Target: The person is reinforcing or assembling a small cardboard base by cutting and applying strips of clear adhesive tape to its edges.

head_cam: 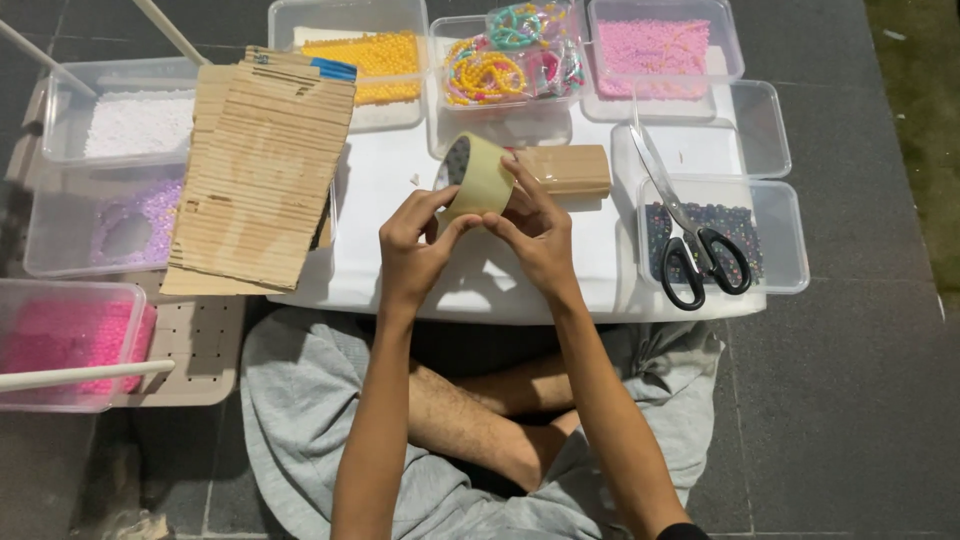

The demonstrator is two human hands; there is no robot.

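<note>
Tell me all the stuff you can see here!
Tape roll: one, tan, held in both hands.
Scissors: one, black handles, lying on the dark-bead tub.
Cardboard sheets: a stack, brown, left of the hands.
Bead tubs: white, lilac, pink, yellow, light pink, dark.
Beaded strings: a pile, mixed colours, top middle tub.
Tan block: one, behind the tape.
White tray: one, under everything.
Left hand, right hand: gripping the tape.

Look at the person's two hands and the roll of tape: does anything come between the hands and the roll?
Nothing visible does. Both the left hand and the right hand already grip the roll of tape directly, fingers on its rim, above the white board.
</note>
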